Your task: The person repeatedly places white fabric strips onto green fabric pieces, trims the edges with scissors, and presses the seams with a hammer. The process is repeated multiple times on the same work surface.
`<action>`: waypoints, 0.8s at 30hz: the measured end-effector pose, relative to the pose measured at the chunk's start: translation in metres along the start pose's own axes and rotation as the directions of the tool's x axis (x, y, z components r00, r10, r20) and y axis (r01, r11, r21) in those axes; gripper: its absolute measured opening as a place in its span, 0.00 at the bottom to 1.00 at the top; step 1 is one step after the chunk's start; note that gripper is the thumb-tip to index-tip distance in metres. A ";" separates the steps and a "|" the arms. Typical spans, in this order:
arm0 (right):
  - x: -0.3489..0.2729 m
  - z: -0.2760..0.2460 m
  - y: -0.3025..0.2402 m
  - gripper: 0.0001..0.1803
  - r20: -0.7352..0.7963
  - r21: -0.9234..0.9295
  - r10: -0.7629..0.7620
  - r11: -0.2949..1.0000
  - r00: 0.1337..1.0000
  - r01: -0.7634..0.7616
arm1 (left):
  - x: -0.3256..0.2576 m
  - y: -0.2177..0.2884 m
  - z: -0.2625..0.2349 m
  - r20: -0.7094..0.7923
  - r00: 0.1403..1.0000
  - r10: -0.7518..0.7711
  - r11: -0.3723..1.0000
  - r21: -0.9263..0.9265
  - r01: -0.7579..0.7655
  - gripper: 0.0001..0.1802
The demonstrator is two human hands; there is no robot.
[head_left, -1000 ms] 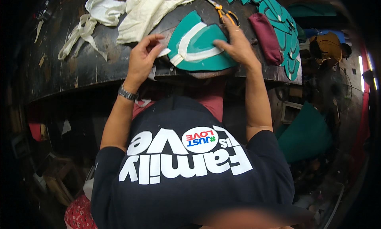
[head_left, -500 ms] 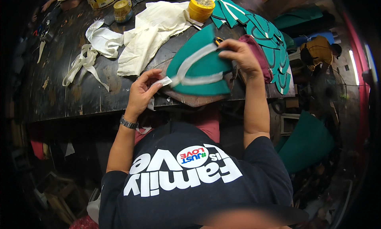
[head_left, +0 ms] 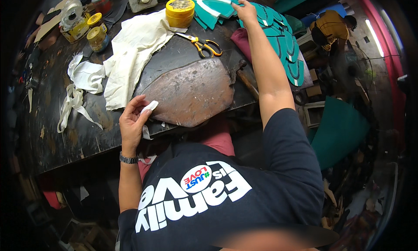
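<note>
My right hand (head_left: 245, 12) is stretched to the far side of the table, its fingers closed on the edge of a green fabric piece (head_left: 221, 10) with white tape on it. That piece is over other green pieces at the back. Near the table's front edge, my left hand (head_left: 133, 120) pinches a short strip of white tape (head_left: 151, 106) between thumb and fingers. Between my arms lies a worn brown slab (head_left: 191, 94), its top bare. Beyond it rest scissors (head_left: 204, 46) with yellow and black handles. A hammer (head_left: 247, 79) is at the slab's right.
Overlapping green pieces with black edging (head_left: 278, 38) cover the table's right side, beside a maroon cloth (head_left: 241, 42). Cream cloth (head_left: 130, 55) and white scraps (head_left: 87, 76) lie left. A yellow tub (head_left: 180, 14) and smaller jars (head_left: 97, 38) stand farther back. Someone in a mustard top (head_left: 329, 29) is at right.
My right hand has carried the green piece from above the slab to the far pile. The slab, scissors and hammer have come into sight. My left hand still pinches white tape.
</note>
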State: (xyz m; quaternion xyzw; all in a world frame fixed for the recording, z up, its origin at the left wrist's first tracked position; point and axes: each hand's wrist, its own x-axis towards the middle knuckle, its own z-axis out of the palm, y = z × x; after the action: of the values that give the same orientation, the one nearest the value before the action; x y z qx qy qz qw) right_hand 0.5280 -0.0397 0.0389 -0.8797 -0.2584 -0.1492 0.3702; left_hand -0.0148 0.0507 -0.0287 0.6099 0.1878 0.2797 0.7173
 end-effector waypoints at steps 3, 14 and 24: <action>-0.010 -0.015 0.022 0.27 -0.008 0.064 0.106 0.992 0.994 -0.105 | 0.001 0.001 0.000 0.006 1.000 -0.008 1.000 0.001 0.008 0.27; -0.014 -0.116 0.137 0.29 -0.173 -0.283 0.444 0.833 0.879 -0.476 | 0.006 0.000 -0.006 0.021 0.998 -0.063 0.998 -0.018 0.063 0.28; -0.093 -0.230 0.272 0.51 -0.207 -0.457 0.864 0.330 0.460 -0.826 | 0.006 -0.004 -0.012 0.010 0.998 -0.064 0.998 0.021 0.064 0.25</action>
State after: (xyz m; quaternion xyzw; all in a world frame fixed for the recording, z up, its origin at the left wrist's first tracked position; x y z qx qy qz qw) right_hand 0.5891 -0.3997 -0.0027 -0.9513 0.2705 0.0360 0.1433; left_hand -0.0163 0.0634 -0.0349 0.6125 0.2063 0.2516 0.7204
